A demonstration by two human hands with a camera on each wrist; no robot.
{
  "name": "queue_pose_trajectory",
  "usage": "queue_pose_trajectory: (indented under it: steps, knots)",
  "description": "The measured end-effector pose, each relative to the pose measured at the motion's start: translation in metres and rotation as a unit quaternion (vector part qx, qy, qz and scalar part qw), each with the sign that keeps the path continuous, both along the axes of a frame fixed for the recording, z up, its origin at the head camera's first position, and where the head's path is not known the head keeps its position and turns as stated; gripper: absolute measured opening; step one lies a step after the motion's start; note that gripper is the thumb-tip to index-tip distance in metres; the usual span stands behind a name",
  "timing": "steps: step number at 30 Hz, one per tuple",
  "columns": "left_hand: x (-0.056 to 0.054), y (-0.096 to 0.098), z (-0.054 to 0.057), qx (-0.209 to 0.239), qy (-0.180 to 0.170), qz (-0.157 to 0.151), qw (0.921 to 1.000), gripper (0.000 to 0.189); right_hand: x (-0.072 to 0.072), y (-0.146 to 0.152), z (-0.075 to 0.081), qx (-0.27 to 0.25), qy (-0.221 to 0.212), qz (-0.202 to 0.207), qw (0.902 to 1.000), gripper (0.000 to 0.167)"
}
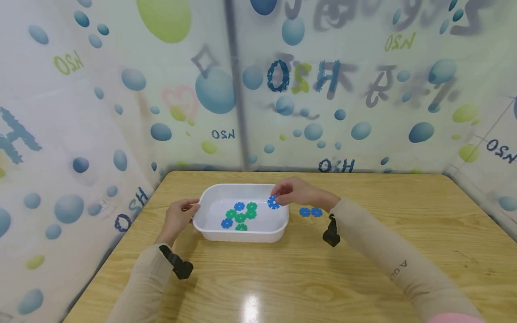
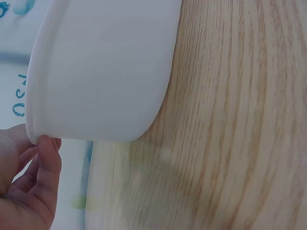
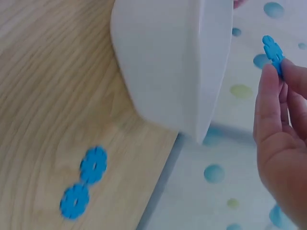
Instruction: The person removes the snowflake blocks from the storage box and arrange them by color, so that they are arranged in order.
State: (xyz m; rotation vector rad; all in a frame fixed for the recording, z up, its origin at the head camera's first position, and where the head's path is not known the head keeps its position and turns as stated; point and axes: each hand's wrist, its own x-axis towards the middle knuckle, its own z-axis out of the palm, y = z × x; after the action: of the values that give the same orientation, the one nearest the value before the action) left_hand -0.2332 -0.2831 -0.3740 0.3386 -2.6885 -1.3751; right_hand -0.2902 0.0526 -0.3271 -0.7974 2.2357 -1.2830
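Observation:
A white plastic basin stands on the wooden table, with several green and blue snowflake building discs lying inside. My left hand grips the basin's left rim; in the left wrist view its thumb and fingers pinch the rim's corner. Above the basin's right end, my right hand pinches a blue snowflake disc between thumb and fingertips. The right wrist view shows that blue disc almost edge-on. Two more blue discs lie side by side on the table, right of the basin, under the right wrist.
The wooden table reaches back to a curtain printed with bubbles and letters. Another such sheet hangs along the left side. A black wrist camera hangs beneath the right wrist, and another sits at the left wrist.

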Motion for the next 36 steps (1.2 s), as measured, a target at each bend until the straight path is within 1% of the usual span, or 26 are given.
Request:
queue_pose_trajectory:
  steps: [4, 9, 14, 17, 22, 29, 33, 36]
  knots:
    - [0.001, -0.001, -0.001, 0.001, 0.006, 0.0, 1.0, 0.034, -0.003, 0.029, 0.0, -0.024, -0.003, -0.016, 0.9996, 0.021]
    - [0.002, -0.002, -0.003, 0.002, 0.008, -0.002, 1.0, 0.033, -0.005, 0.061, -0.008, -0.043, -0.016, -0.045, 0.9979, 0.024]
    - [0.002, -0.003, -0.004, 0.008, 0.006, -0.001, 1.0, 0.034, -0.009, 0.085, -0.02, -0.06, -0.023, -0.078, 0.9949, 0.024]
    - [0.002, -0.003, -0.005, 0.009, 0.005, -0.001, 1.0, 0.034, -0.011, 0.098, -0.029, -0.056, -0.026, -0.101, 0.993, 0.023]
    - [0.0, -0.003, -0.004, 0.005, 0.008, -0.001, 1.0, 0.033, -0.015, 0.115, -0.045, -0.034, -0.027, -0.124, 0.9913, 0.025]
    - [-0.001, 0.0, -0.002, 0.007, 0.005, -0.003, 1.0, 0.034, -0.015, 0.127, -0.061, -0.006, -0.038, -0.161, 0.9862, 0.024]
    - [0.001, 0.001, 0.0, 0.006, 0.004, -0.003, 1.0, 0.034, -0.016, 0.131, -0.068, -0.006, -0.042, -0.163, 0.9857, 0.024]
    - [0.002, 0.002, 0.001, 0.004, 0.005, -0.003, 1.0, 0.034, -0.017, 0.133, -0.072, 0.005, -0.041, -0.168, 0.9849, 0.023]
